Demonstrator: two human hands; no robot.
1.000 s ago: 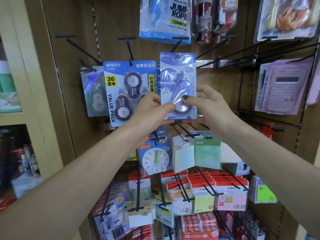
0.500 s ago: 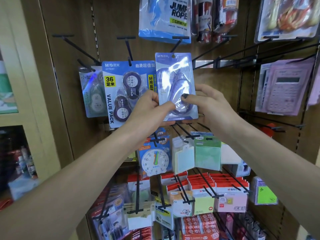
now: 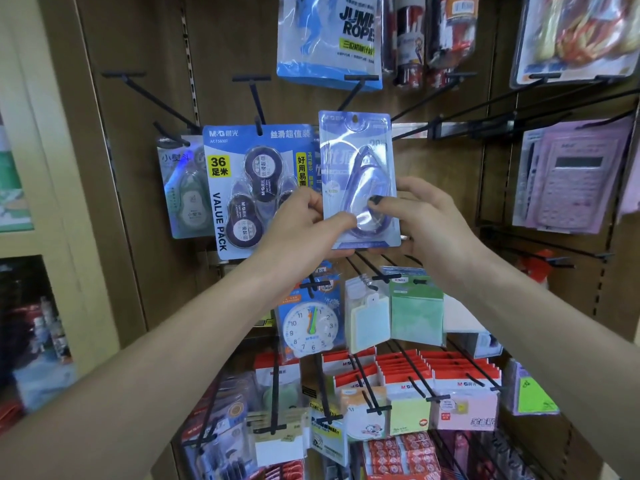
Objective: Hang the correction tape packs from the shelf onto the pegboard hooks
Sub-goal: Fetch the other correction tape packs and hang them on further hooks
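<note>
Here, both hands [image 3: 360, 226] pinching correction tape pack [image 3: 358, 178], beside M&G "36 VALUE PACK" [image 3: 252, 188]

Two hands are in view, the left [image 3: 304, 230] and the right [image 3: 426, 223]. Three correction tape packs show: the held pack [image 3: 358, 178], a blue value pack [image 3: 256, 188] and a pale pack [image 3: 183, 188] behind it. One jump rope bag [image 3: 329, 39], one toy clock [image 3: 311, 327] and one calculator [image 3: 571, 178] hang nearby. The sticky-note packs below cannot be counted.
</note>
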